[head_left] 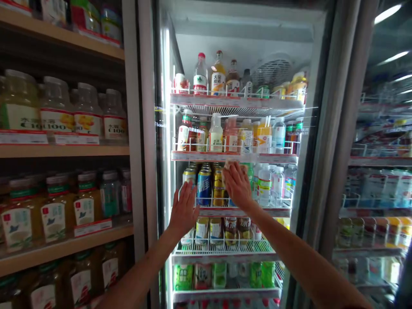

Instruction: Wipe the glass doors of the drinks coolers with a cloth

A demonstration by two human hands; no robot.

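Note:
A lit drinks fridge stands in front of me, with what looks like a glass door (244, 47) across its shelves. My left hand (184, 206) is raised flat with its fingers stretched, seemingly against the glass, in front of the cans. Higher and to the right, my right hand (237, 182) presses a pale, crumpled cloth (229, 165) at the level of the middle shelf. Most of the cloth is hidden under the fingers. Behind the hands are a blue can (204, 187), a gold can (218, 189) and several bottles.
On the left, open wooden shelves (64, 150) carry several rows of bottled drinks. Metal door frames (144, 128) edge the fridge. Another glass-fronted fridge section (373, 161) with more drinks is at the right. Several bottles stand on the fridge's top shelf (238, 101).

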